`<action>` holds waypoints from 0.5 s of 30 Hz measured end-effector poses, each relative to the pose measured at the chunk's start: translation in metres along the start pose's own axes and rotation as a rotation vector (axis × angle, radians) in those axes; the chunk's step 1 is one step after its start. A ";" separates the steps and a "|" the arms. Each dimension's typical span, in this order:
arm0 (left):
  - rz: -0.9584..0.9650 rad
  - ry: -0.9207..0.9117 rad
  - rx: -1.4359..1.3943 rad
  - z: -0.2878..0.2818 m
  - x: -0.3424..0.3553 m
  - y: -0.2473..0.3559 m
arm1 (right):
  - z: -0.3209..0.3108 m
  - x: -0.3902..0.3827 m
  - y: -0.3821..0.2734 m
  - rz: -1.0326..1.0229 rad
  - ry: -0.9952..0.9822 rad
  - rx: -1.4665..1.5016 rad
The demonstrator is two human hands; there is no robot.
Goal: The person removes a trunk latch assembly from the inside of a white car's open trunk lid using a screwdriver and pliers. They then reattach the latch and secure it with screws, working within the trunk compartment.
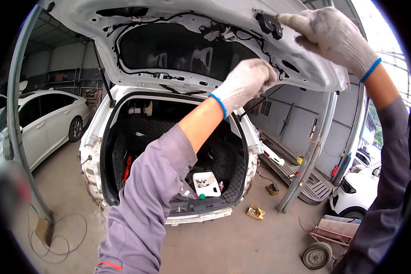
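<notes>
Overhead, the raised white tailgate (315, 73) looks heavy and stiff. Near it, the left hand (247, 83) curls its fingers, the right hand (332, 36) extends 1; I can't tell whether either clamps anything. Right, the black latch (269, 26), probably rigid, suits side-holding.

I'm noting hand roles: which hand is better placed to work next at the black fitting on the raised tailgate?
Probably the right hand: it is up beside the black fitting, while the left hand is lower and farther from it.
</notes>
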State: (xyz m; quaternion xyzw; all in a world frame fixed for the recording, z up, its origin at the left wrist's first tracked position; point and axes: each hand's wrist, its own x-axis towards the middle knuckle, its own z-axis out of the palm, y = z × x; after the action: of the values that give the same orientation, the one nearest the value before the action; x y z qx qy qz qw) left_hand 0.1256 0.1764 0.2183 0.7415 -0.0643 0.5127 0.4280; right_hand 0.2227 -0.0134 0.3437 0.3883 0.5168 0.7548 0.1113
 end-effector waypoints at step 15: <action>0.036 -0.260 -0.482 0.024 0.064 0.070 | 0.016 -0.004 -0.013 0.187 0.238 0.348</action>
State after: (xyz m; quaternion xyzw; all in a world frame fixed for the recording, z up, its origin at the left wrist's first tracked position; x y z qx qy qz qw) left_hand 0.1352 0.1376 0.3078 0.6764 -0.2520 0.3907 0.5713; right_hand 0.2339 0.0012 0.3328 0.3560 0.6106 0.7017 -0.0894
